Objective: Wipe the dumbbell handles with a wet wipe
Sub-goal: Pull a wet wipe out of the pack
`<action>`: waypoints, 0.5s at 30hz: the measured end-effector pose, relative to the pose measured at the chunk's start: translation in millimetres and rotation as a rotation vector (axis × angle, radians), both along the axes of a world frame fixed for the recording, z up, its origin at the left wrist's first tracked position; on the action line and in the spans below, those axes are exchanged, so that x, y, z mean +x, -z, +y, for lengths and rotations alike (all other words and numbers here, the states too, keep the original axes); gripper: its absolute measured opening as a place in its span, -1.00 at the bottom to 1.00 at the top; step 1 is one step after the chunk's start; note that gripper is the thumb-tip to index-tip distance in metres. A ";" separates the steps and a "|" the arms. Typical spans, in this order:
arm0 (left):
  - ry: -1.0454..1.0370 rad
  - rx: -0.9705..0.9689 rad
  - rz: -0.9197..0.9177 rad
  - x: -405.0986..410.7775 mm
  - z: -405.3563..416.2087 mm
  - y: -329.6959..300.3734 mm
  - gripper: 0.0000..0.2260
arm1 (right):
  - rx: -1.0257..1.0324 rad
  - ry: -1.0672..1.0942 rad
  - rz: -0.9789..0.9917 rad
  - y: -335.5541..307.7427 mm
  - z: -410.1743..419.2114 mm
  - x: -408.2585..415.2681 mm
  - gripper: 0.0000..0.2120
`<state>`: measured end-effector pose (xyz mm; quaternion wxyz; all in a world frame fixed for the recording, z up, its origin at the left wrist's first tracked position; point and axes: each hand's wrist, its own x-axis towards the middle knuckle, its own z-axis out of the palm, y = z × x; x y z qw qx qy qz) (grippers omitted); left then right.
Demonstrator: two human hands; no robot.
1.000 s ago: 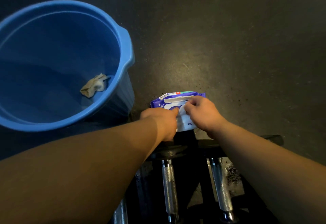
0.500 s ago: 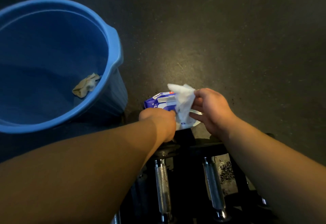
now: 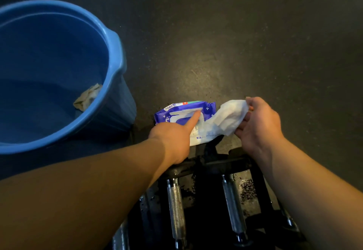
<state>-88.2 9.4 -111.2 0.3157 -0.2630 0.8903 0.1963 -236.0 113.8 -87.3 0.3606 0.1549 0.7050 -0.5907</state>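
Note:
A purple and white pack of wet wipes (image 3: pixel 182 111) lies on the dark floor just beyond the dumbbells. My left hand (image 3: pixel 174 135) rests on it, its index finger pressing the pack's flap while the other fingers curl. My right hand (image 3: pixel 257 125) pinches a white wet wipe (image 3: pixel 229 119) that hangs to the right of the pack, its lower end still at the pack's opening. Two chrome knurled dumbbell handles (image 3: pixel 175 204) (image 3: pixel 232 206) lie side by side below my hands, with black weight heads at their far ends.
A large blue bucket (image 3: pixel 115 53) stands at the left with a crumpled used wipe (image 3: pixel 87 97) inside. The dark speckled floor (image 3: pixel 235 43) stretches beyond. Further chrome handles (image 3: pixel 119 238) show at the bottom edge.
My right hand has drawn the wipe out of the pack and swung it to the right. My left hand has gone from a curled grip to one finger pressing on the flap.

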 end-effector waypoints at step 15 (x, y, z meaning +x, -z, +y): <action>0.259 -0.222 -0.158 -2.9 -6.6 -0.7 -0.25 | -0.057 0.047 -0.035 -1.5 4.1 1.4 -0.67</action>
